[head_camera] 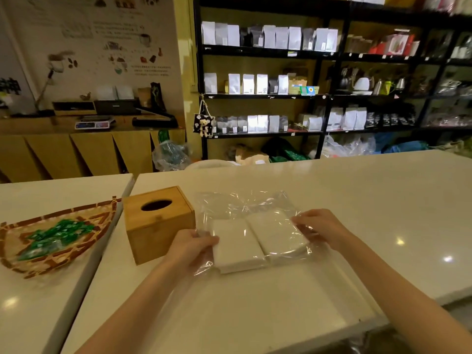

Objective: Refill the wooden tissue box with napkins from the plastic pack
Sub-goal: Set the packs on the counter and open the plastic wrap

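The napkins point(258, 238) are lying as two white stacks side by side inside the plastic pack point(245, 208), which is resting flat on the worktop point(357, 200) straight in front of the person, its loose, crinkled far end trailing away from them. The stacks are running with their long sides slanting away and a little to the left, so the pack is sitting between the two hands rather than off to either side. The left hand point(192, 242) is curling its fingers around the near-left edge of the left stack, apparently gripping it through the film; the right hand point(320, 226) is pinching the plastic at the right stack's far corner. The wooden tissue box point(158, 223) is standing just left of the pack, nearly touching it, its oval slot facing up and its lid seemingly still closed. It is lying nearer the left hand, so any carry of napkins looks to be a short move leftward. Further left, on the neighbouring worktop, a woven basket point(15, 251) is holding green packets.
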`<state>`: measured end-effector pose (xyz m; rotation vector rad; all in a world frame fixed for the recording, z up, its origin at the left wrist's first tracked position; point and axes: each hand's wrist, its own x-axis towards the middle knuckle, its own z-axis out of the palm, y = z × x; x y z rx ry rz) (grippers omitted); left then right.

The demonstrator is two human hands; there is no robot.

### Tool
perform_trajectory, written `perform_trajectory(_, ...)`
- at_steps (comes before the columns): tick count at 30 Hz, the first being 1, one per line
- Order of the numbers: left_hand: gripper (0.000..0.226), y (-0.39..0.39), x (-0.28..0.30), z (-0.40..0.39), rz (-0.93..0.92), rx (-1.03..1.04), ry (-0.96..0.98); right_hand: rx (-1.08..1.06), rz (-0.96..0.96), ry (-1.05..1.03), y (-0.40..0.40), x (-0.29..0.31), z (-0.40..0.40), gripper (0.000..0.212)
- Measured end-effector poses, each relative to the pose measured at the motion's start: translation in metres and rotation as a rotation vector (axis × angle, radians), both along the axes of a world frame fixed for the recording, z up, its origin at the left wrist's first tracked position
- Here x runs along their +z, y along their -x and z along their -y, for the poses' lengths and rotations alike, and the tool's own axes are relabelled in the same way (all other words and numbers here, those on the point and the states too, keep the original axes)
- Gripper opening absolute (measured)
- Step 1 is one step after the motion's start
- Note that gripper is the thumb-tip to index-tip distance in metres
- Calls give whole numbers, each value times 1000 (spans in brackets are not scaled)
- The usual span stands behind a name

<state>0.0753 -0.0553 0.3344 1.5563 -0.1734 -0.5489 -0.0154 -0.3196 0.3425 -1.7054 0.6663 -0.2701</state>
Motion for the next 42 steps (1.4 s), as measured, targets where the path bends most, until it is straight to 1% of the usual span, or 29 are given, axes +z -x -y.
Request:
perform_trajectory(3, 14, 2, -4, 1, 149, 74, -78, -28, 8, 29, -5, -1, 0, 12)
perform_trajectory(6, 22, -1, -10, 0, 317, 135, -287, -48, -30, 103, -8, -3, 3, 15)
perform_trajectory(8, 33, -1, -7, -1, 362, 128, -393, -59, -52, 133, -10, -5, 6, 28)
perform_trajectory(10, 49, 1, 2, -3, 408, 90, -540, -68, -68, 169, -14, -3, 8, 42)
perform_trajectory(11, 55, 3, 8, -4, 433, 61, -620, -64, -75, 224, -16, -1, 9, 47)
perform_trajectory(13, 60, 5, 21, -6, 488, 31, -733, -38, -81, 408, -21, 6, 8, 53)
perform_trajectory(14, 59, 6, 29, -8, 530, 43, -770, -16, -67, 503, -24, 10, 7, 54)
perform_trajectory(16, 50, 8, 44, -12, 656, 85, -836, 53, -12, 641, -30, 18, 0, 50)
perform_trajectory(18, 34, 10, 55, -14, 805, 108, -860, 160, 33, 725, -34, 24, -9, 43)
perform_trajectory(20, 26, 10, 58, -12, 915, 65, -783, 296, 37, 778, -34, 27, -15, 37)
perform_trajectory(22, 30, 14, 54, -6, 993, -48, -694, 439, 1, 813, -32, 25, -19, 36)
perform_trajectory(24, 41, 17, 42, 6, 1051, -185, -705, 547, -61, 843, -31, 19, -20, 43)
perform_trajectory(26, 53, 16, 27, 19, 1059, -285, -792, 604, -120, 885, -30, 11, -20, 54)
perform_trajectory(28, 59, 12, 13, 28, 1052, -340, -878, 629, -148, 923, -27, 4, -17, 60)
perform_trajectory(30, 65, 9, 2, 33, 1041, -390, -927, 645, -141, 933, -23, 1, -14, 60)
perform_trajectory(33, 92, 10, -11, 34, 987, -422, -929, 642, -97, 929, -21, 0, -11, 55)
perform_trajectory(37, 97, 12, -18, 34, 943, -431, -942, 623, -73, 993, -22, -1, -11, 47)
perform_trajectory(38, 94, 12, -18, 33, 938, -444, -948, 626, -64, 1002, -21, -2, -11, 46)
perform_trajectory(40, 75, 10, -13, 33, 933, -465, -959, 594, -21, 999, -19, -4, -6, 40)
perform_trajectory(42, 58, 10, -4, 35, 945, -445, -964, 448, 53, 938, -14, -4, 9, 32)
